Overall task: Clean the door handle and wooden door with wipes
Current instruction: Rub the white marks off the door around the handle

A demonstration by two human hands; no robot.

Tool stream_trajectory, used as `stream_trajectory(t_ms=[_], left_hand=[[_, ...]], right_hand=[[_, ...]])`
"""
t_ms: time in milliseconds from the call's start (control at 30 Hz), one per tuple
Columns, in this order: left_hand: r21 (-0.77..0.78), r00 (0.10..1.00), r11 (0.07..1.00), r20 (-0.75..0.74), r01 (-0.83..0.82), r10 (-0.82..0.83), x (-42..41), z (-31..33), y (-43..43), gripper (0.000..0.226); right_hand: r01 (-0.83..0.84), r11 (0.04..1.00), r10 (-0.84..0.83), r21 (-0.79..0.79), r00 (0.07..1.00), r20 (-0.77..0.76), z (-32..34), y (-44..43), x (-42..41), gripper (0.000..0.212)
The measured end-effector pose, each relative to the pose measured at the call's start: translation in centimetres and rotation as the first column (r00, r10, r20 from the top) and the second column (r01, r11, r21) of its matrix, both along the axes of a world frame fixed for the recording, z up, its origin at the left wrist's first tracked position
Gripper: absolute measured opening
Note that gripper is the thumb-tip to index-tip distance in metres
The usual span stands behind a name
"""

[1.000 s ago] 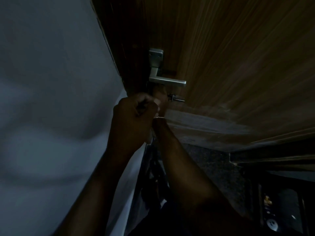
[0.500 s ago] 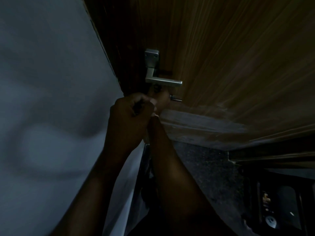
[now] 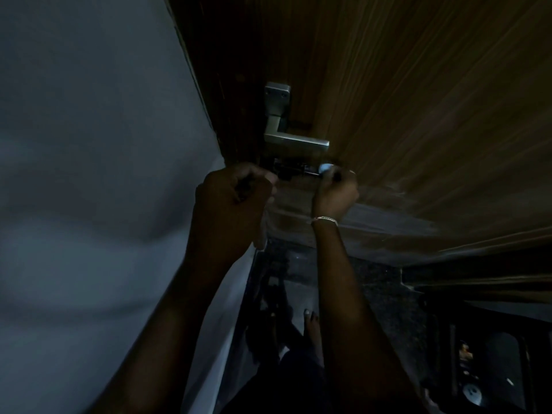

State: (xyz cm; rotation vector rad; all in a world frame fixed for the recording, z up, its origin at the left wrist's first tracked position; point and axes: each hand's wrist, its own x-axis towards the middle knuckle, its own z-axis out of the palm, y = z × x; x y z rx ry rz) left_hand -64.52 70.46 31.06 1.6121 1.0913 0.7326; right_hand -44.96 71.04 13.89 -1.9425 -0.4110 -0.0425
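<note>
The wooden door (image 3: 418,100) fills the upper right, seen from close up in dim light. Its silver lever handle (image 3: 294,141) sits near the door's left edge, with a dark sliding bolt (image 3: 291,170) just below it. My right hand (image 3: 334,194), a bracelet on its wrist, pinches a small pale wipe (image 3: 325,167) against the bolt's right end. My left hand (image 3: 236,198) is a closed fist at the bolt's left end, by the door edge. A pale strip (image 3: 261,236) shows under this fist; I cannot tell what it is.
A pale wall (image 3: 89,174) takes up the whole left side and meets the dark door frame (image 3: 227,85). Below lie a dark speckled floor (image 3: 382,294) and my bare foot (image 3: 310,321). Dark objects (image 3: 490,369) stand at the lower right.
My right hand has moved out from behind the left fist to the right along the bolt, so the pale wipe now shows at the bolt's end. The left fist stays in place.
</note>
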Motion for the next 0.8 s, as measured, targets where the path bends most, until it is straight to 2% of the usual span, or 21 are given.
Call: stream_trajectory(t_ms=[33, 100, 167, 233, 300, 333, 400, 467, 533, 600, 700, 800], left_hand=[[-0.006, 1.000, 1.000, -0.008, -0.001, 0.001, -0.1, 0.0, 0.0, 0.012], [-0.026, 1.000, 1.000, -0.008, -0.003, 0.003, -0.2, -0.3, 0.0, 0.012], [-0.031, 1.000, 0.999, 0.002, 0.015, -0.015, 0.0, -0.4, -0.1, 0.012], [-0.026, 1.000, 1.000, 0.019, 0.016, -0.015, 0.5, -0.2, -0.2, 0.013], [-0.028, 1.000, 0.999, 0.021, 0.023, -0.022, 0.8, 0.1, -0.3, 0.012], [-0.023, 1.000, 1.000, 0.013, 0.021, -0.021, 0.8, 0.2, -0.3, 0.012], [-0.028, 1.000, 0.999, 0.019, 0.020, -0.019, 0.8, 0.4, -0.2, 0.013], [-0.008, 1.000, 1.000, 0.012, 0.026, -0.026, 0.8, 0.5, -0.1, 0.014], [-0.006, 1.000, 1.000, 0.010, 0.024, -0.024, 0.8, 0.6, 0.2, 0.012], [-0.004, 1.000, 1.000, 0.008, 0.017, -0.017, 0.8, 0.6, 0.2, 0.011], [-0.001, 1.000, 1.000, 0.015, 0.023, -0.023, 0.9, 0.7, 0.0, 0.012], [-0.002, 1.000, 1.000, 0.013, 0.021, -0.021, 1.1, 0.6, 0.0, 0.011]], right_hand=[[0.049, 0.998, -0.048, 0.032, 0.998, -0.034, -0.2, -0.9, 0.6, 0.012], [0.058, 0.998, -0.058, -0.003, 0.993, -0.106, -0.1, -1.0, 0.8, 0.013], [-0.017, 1.000, 0.012, -0.027, 0.987, -0.158, 0.1, -0.6, 0.6, 0.010], [-0.089, 0.995, 0.084, -0.035, 0.989, -0.126, 0.3, -0.5, 0.7, 0.009], [-0.090, 0.996, 0.087, -0.009, 0.984, -0.154, 0.1, -0.5, 0.9, 0.010], [-0.065, 0.997, 0.071, 0.033, 0.972, -0.226, -0.1, -0.5, 0.9, 0.011], [0.000, 0.981, 0.088, 0.192, 0.888, -0.451, -0.3, -0.4, 0.8, 0.012], [0.094, 0.931, 0.167, 0.352, 0.749, -0.641, -0.3, -0.1, 0.8, 0.011], [0.224, 0.876, 0.224, 0.428, 0.597, -0.770, 0.2, 0.4, 0.7, 0.012], [0.303, 0.834, 0.281, 0.461, 0.486, -0.828, 0.3, 0.5, 0.9, 0.018], [0.270, 0.813, 0.379, 0.516, 0.427, -0.821, 0.4, -0.4, 0.7, 0.007], [0.286, 0.823, 0.388, 0.491, 0.349, -0.853, 0.7, -0.3, 1.0, 0.006]])
